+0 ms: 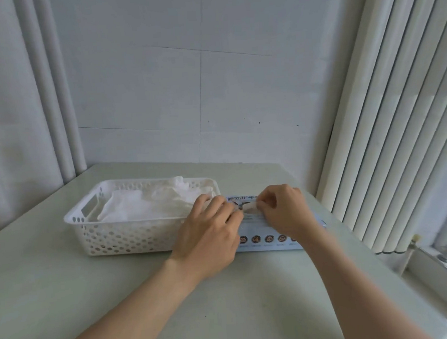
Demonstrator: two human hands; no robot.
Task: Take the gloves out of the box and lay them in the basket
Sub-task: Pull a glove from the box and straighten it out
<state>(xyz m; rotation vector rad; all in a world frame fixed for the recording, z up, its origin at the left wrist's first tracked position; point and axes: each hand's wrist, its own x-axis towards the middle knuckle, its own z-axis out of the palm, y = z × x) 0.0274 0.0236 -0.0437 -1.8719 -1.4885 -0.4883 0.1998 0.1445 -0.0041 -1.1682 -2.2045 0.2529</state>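
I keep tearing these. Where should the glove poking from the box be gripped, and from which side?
Pinch the white tuft of glove standing up from the top of the box, coming from above: only that part is exposed. The left hand and right hand pinch there.

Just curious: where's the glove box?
Head view: the glove box lies right of the white basket, beneath the left hand and right hand pinching a glove.

Open counter (226, 301) stretches in front of the basket (132, 242) and the box (271, 246) just beside it; the left hand (208, 234) and right hand (283, 210), pinching a glove (250, 207), cover the box's top; wall (185, 92) behind, blinds (386, 131) close on the right.
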